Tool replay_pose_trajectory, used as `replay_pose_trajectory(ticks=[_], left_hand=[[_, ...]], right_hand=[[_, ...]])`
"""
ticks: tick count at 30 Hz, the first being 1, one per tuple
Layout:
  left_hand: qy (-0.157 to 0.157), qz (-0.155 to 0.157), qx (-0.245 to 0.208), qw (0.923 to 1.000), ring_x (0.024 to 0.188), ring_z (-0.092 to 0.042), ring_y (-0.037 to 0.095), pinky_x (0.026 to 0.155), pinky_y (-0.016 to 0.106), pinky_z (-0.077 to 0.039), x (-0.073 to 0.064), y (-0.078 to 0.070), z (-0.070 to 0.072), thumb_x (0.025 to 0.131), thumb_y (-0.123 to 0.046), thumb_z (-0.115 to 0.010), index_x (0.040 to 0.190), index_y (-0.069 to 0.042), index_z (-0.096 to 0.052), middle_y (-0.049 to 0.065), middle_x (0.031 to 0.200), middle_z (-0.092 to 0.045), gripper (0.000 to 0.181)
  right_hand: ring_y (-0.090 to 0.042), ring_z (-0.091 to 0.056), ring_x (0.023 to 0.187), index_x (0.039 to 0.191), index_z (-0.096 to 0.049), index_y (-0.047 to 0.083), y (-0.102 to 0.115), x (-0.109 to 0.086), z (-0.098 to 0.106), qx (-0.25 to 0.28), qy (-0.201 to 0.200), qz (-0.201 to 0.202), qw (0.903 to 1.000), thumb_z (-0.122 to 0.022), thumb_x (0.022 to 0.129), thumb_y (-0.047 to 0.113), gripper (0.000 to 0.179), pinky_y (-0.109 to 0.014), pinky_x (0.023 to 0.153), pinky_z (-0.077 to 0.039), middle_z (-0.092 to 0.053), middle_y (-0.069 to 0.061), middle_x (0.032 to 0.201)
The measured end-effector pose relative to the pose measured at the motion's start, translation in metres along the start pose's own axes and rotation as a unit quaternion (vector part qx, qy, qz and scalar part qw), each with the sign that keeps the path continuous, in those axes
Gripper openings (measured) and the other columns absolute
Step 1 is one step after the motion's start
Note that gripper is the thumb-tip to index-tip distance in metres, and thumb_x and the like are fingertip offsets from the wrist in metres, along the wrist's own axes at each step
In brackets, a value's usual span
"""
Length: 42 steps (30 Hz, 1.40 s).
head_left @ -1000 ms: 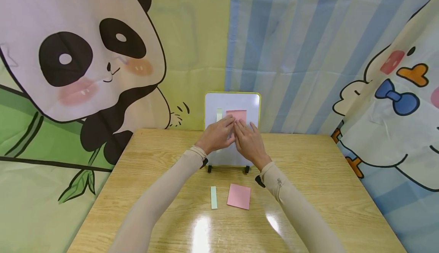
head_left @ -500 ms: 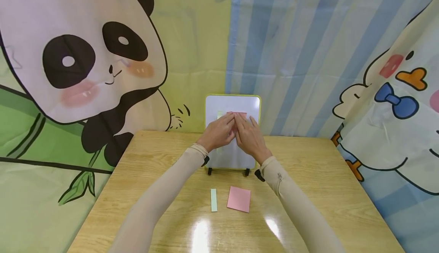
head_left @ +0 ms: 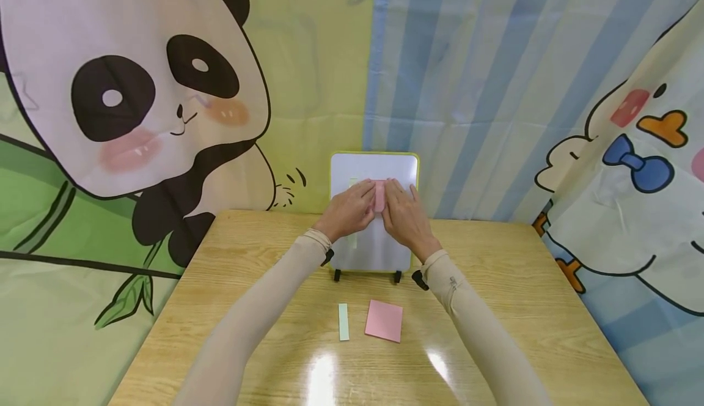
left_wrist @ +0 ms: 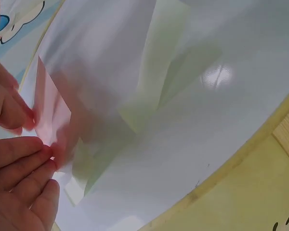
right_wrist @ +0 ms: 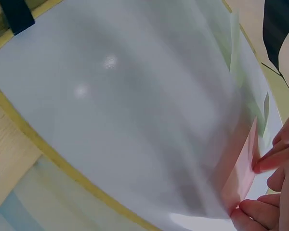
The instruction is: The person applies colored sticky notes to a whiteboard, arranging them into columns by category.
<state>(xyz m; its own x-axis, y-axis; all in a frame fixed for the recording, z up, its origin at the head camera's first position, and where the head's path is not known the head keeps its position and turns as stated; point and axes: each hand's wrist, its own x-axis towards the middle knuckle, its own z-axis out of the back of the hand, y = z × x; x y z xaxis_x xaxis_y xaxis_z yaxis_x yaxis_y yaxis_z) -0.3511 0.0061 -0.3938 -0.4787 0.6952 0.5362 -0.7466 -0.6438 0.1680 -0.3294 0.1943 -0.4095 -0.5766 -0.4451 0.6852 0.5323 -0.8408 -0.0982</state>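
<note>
Note (head_left: 379, 197), pink, at centre of frame, against board (head_left: 375, 164), lower edge apparently lifted. Left grip (head_left: 349, 211) and right grip (head_left: 408, 215): extended, unclenched, pressed to opposite sides of note. Step in hand, as judged: smoothing onto board. Next call, probably: even pressure outward, then withdrawal. At lower centre, on bench (head_left: 495, 271): pad (head_left: 384, 321), pink.

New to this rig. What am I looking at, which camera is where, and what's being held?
No robot: these are a person's bare left hand and right hand. The wide view comes from a head camera; the two close-ups come from one camera on each wrist. A whiteboard stands on the table, where a pink square and a pale green strip lie. Fingers of both hands touch a pink note at the board; pressing or pinching, I can't tell.
</note>
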Motion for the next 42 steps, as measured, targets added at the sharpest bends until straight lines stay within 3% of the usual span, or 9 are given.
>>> replay_pose_trajectory(ticks=[6, 10, 14, 21, 29, 42], left_hand=[[0.011, 0.007, 0.002, 0.9999, 0.13, -0.049, 0.028, 0.108, 0.035, -0.039, -0.002, 0.002, 0.004, 0.091, -0.019, -0.059, 0.132, 0.007, -0.056, 0.018, 0.137, -0.054, 0.048], [-0.001, -0.002, -0.016, 0.9999, 0.13, -0.049, 0.028, 0.108, 0.035, -0.039, -0.001, 0.002, 0.002, 0.092, -0.018, -0.059, 0.133, 0.006, -0.056, 0.017, 0.137, -0.055, 0.047], [-0.008, -0.01, -0.03, 0.9995, 0.131, -0.047, 0.028, 0.107, 0.033, -0.039, 0.002, 0.0, -0.001, 0.093, -0.017, -0.056, 0.136, 0.005, -0.053, 0.015, 0.138, -0.053, 0.048], [-0.001, -0.008, -0.014, 0.9999, 0.132, -0.046, 0.027, 0.105, 0.031, -0.041, 0.003, -0.004, -0.001, 0.093, -0.017, -0.054, 0.138, 0.005, -0.05, 0.015, 0.14, -0.051, 0.05], [-0.023, -0.019, -0.022, 0.9993, 0.129, -0.05, 0.03, 0.106, 0.035, -0.041, 0.0, 0.0, -0.001, 0.091, -0.015, -0.062, 0.133, 0.008, -0.054, 0.018, 0.136, -0.055, 0.049], [-0.027, 0.002, -0.002, 0.9996, 0.127, -0.052, 0.031, 0.103, 0.035, -0.044, -0.01, 0.008, 0.005, 0.088, -0.016, -0.064, 0.129, 0.008, -0.058, 0.02, 0.133, -0.057, 0.048]], right_hand=[[-0.034, -0.054, 0.124, 0.136, -0.048, -0.01, -0.004, -0.003, 0.003, 0.002, -0.005, -0.008, 1.0, -0.057, 0.091, 0.011, 0.05, -0.06, 0.104, -0.036, -0.057, -0.022, 0.133], [-0.032, -0.054, 0.124, 0.135, -0.051, -0.008, -0.001, 0.0, 0.003, 0.004, -0.007, -0.002, 1.0, -0.057, 0.092, 0.014, 0.049, -0.057, 0.105, -0.037, -0.057, -0.021, 0.133], [-0.031, -0.053, 0.126, 0.137, -0.05, -0.006, 0.005, 0.004, 0.002, 0.012, 0.004, 0.013, 0.9998, -0.054, 0.094, 0.015, 0.048, -0.053, 0.107, -0.036, -0.056, -0.018, 0.135], [-0.033, -0.05, 0.128, 0.14, -0.047, -0.007, 0.008, 0.007, 0.003, 0.019, 0.027, 0.01, 0.9994, -0.049, 0.096, 0.015, 0.048, -0.053, 0.109, -0.034, -0.054, -0.02, 0.137], [-0.034, -0.053, 0.125, 0.136, -0.05, -0.009, 0.003, 0.005, 0.005, 0.02, 0.018, -0.004, 0.9996, -0.053, 0.092, 0.011, 0.048, -0.055, 0.107, -0.035, -0.056, -0.022, 0.134], [-0.035, -0.055, 0.123, 0.133, -0.051, -0.012, -0.008, -0.003, 0.009, 0.024, -0.005, -0.017, 0.9996, -0.05, 0.09, 0.011, 0.049, -0.057, 0.106, -0.035, -0.057, -0.024, 0.131]])
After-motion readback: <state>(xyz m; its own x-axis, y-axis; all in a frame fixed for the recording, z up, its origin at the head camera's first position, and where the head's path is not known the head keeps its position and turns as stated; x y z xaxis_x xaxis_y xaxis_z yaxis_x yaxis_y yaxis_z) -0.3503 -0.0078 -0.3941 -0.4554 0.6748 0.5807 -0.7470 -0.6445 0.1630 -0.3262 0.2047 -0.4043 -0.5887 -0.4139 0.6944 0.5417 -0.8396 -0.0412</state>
